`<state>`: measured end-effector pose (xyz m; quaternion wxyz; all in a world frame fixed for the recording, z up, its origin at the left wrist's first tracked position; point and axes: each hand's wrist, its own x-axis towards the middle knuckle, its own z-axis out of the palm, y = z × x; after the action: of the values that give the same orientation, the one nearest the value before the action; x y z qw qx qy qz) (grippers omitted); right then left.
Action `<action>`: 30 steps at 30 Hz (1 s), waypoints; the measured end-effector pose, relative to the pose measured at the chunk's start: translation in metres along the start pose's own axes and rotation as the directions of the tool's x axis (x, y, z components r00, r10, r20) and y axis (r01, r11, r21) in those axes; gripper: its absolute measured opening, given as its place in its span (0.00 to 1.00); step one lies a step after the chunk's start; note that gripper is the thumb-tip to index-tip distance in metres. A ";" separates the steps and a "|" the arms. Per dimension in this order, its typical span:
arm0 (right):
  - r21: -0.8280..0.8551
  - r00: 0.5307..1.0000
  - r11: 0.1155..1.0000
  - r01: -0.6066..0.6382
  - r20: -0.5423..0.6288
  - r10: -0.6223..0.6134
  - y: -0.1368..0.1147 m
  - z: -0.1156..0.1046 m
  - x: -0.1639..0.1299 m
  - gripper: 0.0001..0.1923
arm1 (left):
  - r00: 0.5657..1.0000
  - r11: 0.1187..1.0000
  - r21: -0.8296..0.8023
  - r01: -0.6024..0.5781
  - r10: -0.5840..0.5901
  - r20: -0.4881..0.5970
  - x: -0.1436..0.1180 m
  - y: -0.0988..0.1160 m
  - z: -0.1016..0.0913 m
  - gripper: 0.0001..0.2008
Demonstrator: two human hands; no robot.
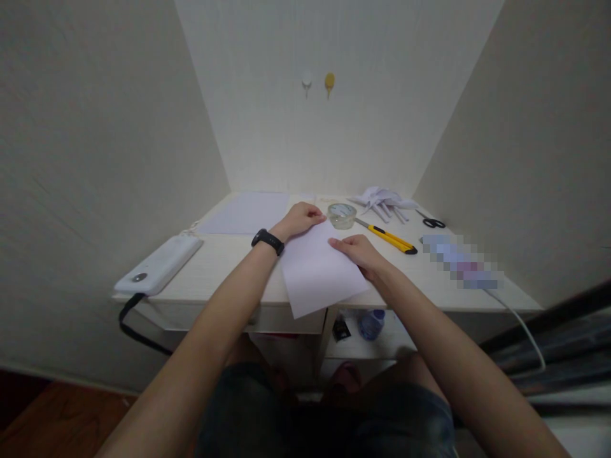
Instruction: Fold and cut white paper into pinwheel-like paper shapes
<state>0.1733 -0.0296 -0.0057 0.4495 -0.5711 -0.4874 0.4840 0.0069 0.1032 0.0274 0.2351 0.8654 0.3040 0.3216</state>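
Observation:
A sheet of white paper [321,273] lies at an angle over the front edge of the desk, its near corner jutting past the edge. My left hand [301,219], with a black watch on the wrist, pinches the far end of the sheet between thumb and fingers. Gripping the right side of the same sheet is my right hand [360,253], thumb on top and fingers hidden underneath. Just beyond my hands stands a roll of clear tape [342,216]. A yellow utility knife [389,238] rests to the right of the tape.
More white paper [245,213] lies at the back left. Folded and rolled paper pieces [386,202] and black scissors [433,222] are at the back right. A white power bank-like device [160,266] sits left, a blurred-out phone-like object [458,262] right. A bottle [371,324] stands on the shelf below.

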 end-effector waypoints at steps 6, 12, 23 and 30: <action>-0.040 0.999 0.998 0.049 0.001 -0.049 0.000 0.001 -0.007 0.22 | 0.995 0.981 0.195 -0.019 0.037 -0.089 -0.002 -0.005 0.009 0.12; -0.208 0.996 0.978 0.012 -0.079 -0.029 -0.006 0.004 -0.018 0.23 | 0.990 0.945 0.328 0.018 0.030 -0.141 -0.013 -0.006 0.021 0.14; -0.265 0.988 0.957 -0.118 0.064 0.140 -0.007 -0.018 -0.028 0.21 | 0.994 0.841 0.539 0.036 0.025 -0.105 -0.025 -0.005 0.031 0.14; -0.195 0.913 0.907 -0.373 0.095 0.396 -0.022 -0.016 -0.039 0.07 | 0.993 0.824 0.562 0.074 -0.006 -0.121 -0.027 -0.004 0.031 0.14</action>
<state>0.1840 -0.0658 0.0227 0.2604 -0.6596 -0.4338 0.5558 0.0105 0.0809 -0.0077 -0.0426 0.8698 0.4165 0.2611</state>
